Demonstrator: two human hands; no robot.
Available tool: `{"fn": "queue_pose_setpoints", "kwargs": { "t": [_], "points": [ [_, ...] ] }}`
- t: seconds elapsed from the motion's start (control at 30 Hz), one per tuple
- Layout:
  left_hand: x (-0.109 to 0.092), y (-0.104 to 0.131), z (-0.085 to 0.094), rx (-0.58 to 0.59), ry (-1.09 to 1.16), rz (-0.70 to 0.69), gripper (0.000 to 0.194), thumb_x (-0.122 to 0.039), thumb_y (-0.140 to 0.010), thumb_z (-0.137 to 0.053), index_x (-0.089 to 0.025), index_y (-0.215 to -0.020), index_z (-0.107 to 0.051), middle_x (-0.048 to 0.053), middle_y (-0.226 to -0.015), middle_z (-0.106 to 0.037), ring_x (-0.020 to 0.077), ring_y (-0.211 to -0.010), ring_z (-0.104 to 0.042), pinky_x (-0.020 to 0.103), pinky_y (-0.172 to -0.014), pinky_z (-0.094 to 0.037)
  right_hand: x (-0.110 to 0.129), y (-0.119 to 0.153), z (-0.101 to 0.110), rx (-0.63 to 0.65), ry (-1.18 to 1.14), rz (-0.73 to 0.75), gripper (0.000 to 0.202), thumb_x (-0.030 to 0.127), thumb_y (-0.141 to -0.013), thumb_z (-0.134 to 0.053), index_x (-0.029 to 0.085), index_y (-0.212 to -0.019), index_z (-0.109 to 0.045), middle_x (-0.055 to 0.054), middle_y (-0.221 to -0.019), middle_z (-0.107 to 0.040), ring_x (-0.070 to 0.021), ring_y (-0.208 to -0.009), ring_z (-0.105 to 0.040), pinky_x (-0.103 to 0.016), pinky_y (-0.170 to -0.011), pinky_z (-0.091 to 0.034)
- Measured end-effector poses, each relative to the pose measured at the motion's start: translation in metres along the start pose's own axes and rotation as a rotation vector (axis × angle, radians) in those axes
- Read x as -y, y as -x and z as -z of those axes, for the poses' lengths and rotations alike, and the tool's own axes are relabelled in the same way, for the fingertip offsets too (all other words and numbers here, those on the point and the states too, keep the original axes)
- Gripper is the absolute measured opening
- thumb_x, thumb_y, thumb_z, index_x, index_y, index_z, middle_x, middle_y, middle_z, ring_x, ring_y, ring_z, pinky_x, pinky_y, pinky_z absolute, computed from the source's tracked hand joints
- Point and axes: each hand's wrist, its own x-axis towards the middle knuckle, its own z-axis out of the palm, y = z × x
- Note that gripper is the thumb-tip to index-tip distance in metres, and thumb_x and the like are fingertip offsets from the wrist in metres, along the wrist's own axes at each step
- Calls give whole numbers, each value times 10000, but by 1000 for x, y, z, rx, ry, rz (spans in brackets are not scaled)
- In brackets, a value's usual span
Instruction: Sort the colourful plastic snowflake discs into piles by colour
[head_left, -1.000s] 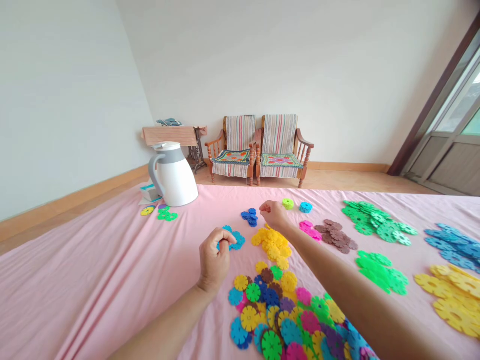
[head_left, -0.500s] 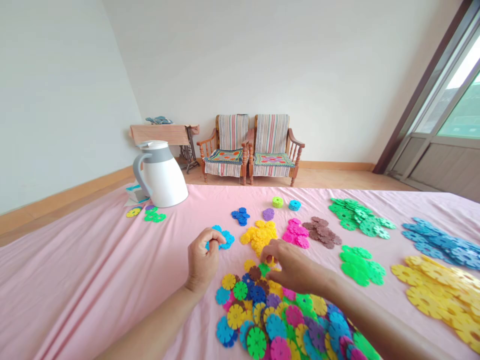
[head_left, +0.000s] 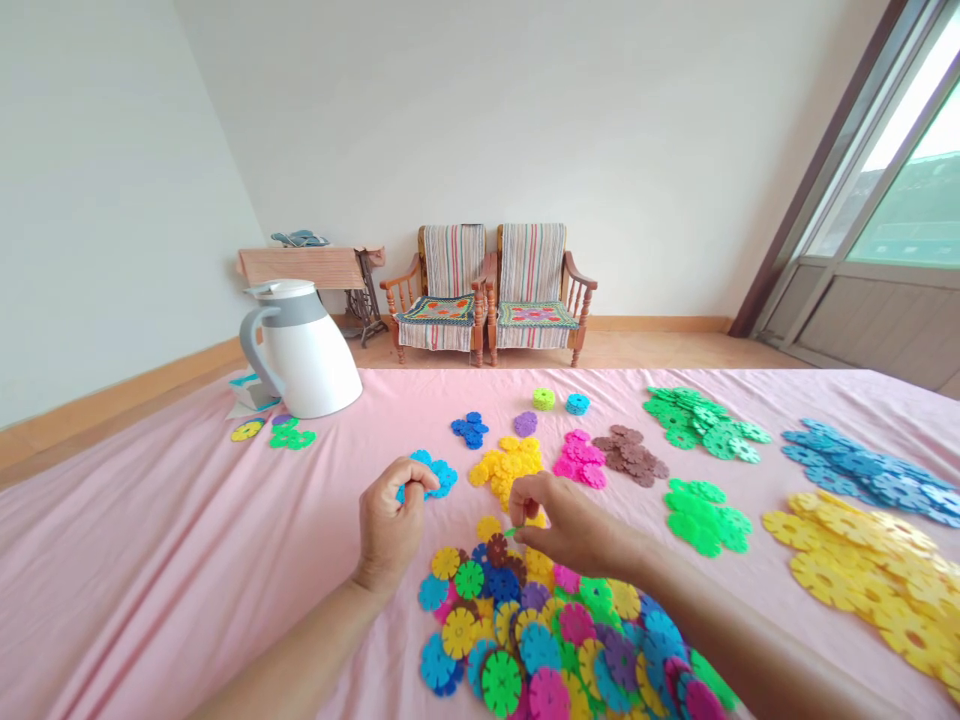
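Note:
My right hand [head_left: 562, 520] is over the upper end of a mixed heap of notched plastic discs [head_left: 540, 645], its thumb and fingers pinching a green disc [head_left: 512, 532] that shows as a thin edge. Just beyond it lies a yellow disc pile [head_left: 506, 462]. My left hand [head_left: 394, 515] is closed with its thumb against the curled fingers; whatever may be inside is hidden. Partly behind that hand is a light blue disc pile [head_left: 441, 474]. Dark blue discs [head_left: 470, 430], pink discs [head_left: 580, 460] and brown discs [head_left: 631, 455] lie in separate piles farther back.
A white and grey jug [head_left: 309, 350] stands at the back left, with a few green discs [head_left: 292, 435] before it. To the right are green piles [head_left: 705, 515], a blue pile [head_left: 862, 462] and large yellow discs [head_left: 870, 580]. Creased pink cloth [head_left: 225, 540] covers the surface.
My right hand has picked a green disc off the top of the heap. My left hand stays closed in about the same place. The view has shifted slightly.

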Motion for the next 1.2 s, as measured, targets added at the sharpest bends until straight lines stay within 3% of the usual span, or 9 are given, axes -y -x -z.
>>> {"fn": "queue_pose_setpoints", "kwargs": {
  "t": [0.1,0.23,0.4,0.57,0.67,0.77,0.93,1.2],
  "points": [
    [1,0,1,4,-5,6,212,-83,-706,-394,-179,-599,-550,-9,-621,-587,137,-634,-570,256,-626,-454,-9,5,15,-25,-69,-31,72,112,-715,-556,180,-705,-534,11,-700,-588,-113,-663,-524,-215,-590,-377],
    [2,0,-1,8,5,12,212,-84,-708,-393,-178,-602,-550,-9,-624,-586,138,-641,-571,253,-634,-456,-35,26,48,-139,24,-81,76,156,-718,-556,187,-674,-503,15,-676,-555,-117,-638,-492,-230,-579,-372],
    [5,0,-3,17,-2,-12,212,-87,-705,-394,-179,-595,-549,-12,-621,-581,137,-638,-565,259,-641,-449,-80,65,83,-65,31,-202,83,223,-741,-524,192,-666,-507,18,-634,-542,-123,-600,-488,-237,-556,-374],
    [5,1,-3,25,-6,-19,211,-87,-696,-392,-180,-594,-551,-13,-621,-584,138,-635,-567,261,-641,-447,-110,88,96,-6,118,-307,108,257,-740,-518,182,-688,-577,-7,-649,-599,-149,-626,-532,-256,-581,-398],
    [4,1,-3,25,-7,-15,212,-88,-696,-390,-182,-593,-551,-13,-620,-583,139,-637,-568,263,-640,-448,-99,85,88,-18,169,-308,120,237,-741,-516,184,-723,-622,-22,-713,-645,-168,-692,-570,-267,-628,-413],
    [3,1,-2,22,-7,-5,211,-89,-692,-390,-184,-589,-548,-14,-614,-582,140,-634,-570,262,-636,-451,-66,80,70,80,85,-253,130,208,-746,-508,202,-768,-636,-5,-732,-645,-151,-695,-570,-248,-621,-421],
    [3,2,-1,20,-5,9,212,-90,-693,-390,-185,-590,-549,-13,-613,-583,140,-626,-569,260,-627,-453,-21,81,39,90,52,-162,243,167,-704,-543,221,-934,-602,-27,-951,-616,-168,-861,-554,-284,-766,-430],
    [6,0,-2,31,-7,-10,213,-82,-693,-393,-183,-597,-553,-11,-623,-588,138,-637,-569,254,-638,-448,-19,80,29,108,60,-127,222,141,-670,-551,208,-881,-566,-26,-936,-580,-173,-872,-517,-303,-765,-404]
  ]
}}
